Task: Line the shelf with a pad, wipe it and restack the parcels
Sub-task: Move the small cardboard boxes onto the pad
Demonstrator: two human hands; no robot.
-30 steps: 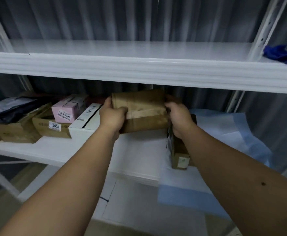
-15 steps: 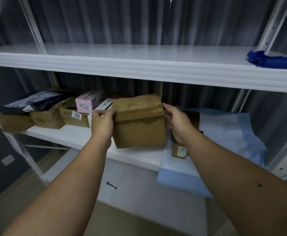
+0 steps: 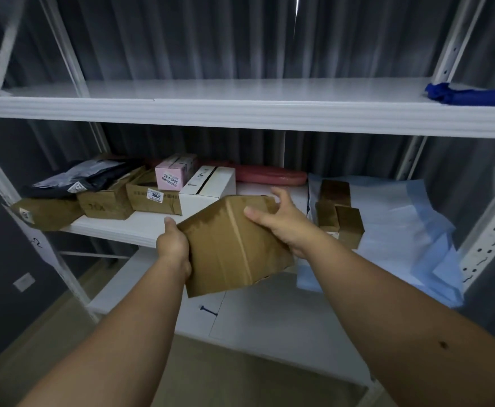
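Note:
I hold a taped brown cardboard parcel (image 3: 231, 245) in front of the middle shelf (image 3: 117, 227), tilted, clear of the shelf edge. My left hand (image 3: 173, 248) grips its left lower corner. My right hand (image 3: 278, 221) presses on its upper right side, fingers spread. A blue and white pad (image 3: 402, 224) lies on the right part of the middle shelf and hangs over its front edge. Small brown boxes (image 3: 338, 212) stand on the pad's left part. A blue cloth (image 3: 469, 94) lies at the right end of the top shelf (image 3: 240, 113).
Several parcels sit on the left of the middle shelf: a pink box (image 3: 174, 171), a white box (image 3: 208, 182), brown boxes (image 3: 152, 195), a dark mailer bag (image 3: 85, 177), a red padded parcel (image 3: 269, 174). A lower shelf (image 3: 269, 318) lies below. White uprights (image 3: 487, 230) frame the right side.
Both hands have pulled the brown parcel out from the middle shelf toward me and lower, tilting it. The view has drawn back from the shelf.

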